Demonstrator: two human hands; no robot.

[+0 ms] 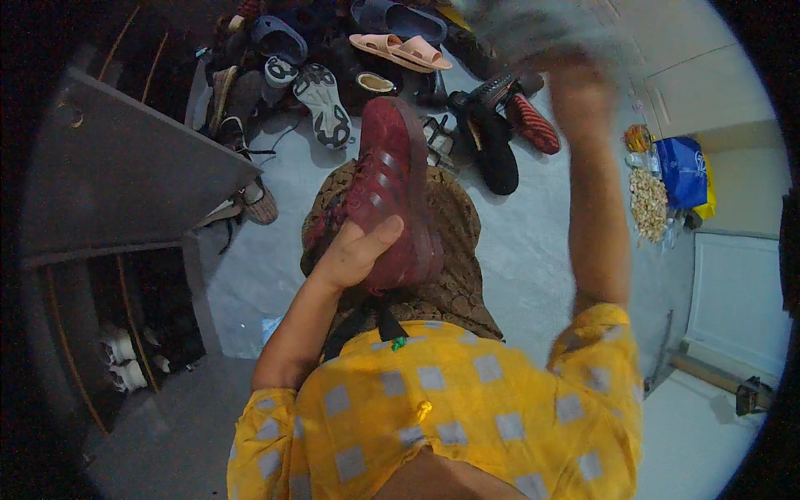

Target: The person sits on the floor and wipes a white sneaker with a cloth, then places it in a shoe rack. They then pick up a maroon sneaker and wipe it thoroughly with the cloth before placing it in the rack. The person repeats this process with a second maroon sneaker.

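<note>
A dark red lace-up shoe [390, 187] with a thick sole lies over my lap, toe pointing away from me. My left hand [362, 250] grips it near the heel, thumb across its side. Raised at the upper right, my right hand [581, 94] is blurred by motion; a blurred greyish cloth-like thing [544, 31] is at its fingers, and I cannot tell how it is held. Beyond the red shoe are a grey-and-black shoe sole [324, 106], a pink sandal [400, 53], a black shoe [490, 150] and a red striped shoe [533, 124].
A dark cabinet [150, 169] with an open compartment holding white shoes [122, 359] stands at the left. Blue slippers [400, 19] and more footwear crowd the far floor. At the right are a blue bag [682, 172], a pile of pale pieces [648, 203] and white cabinet doors [737, 294].
</note>
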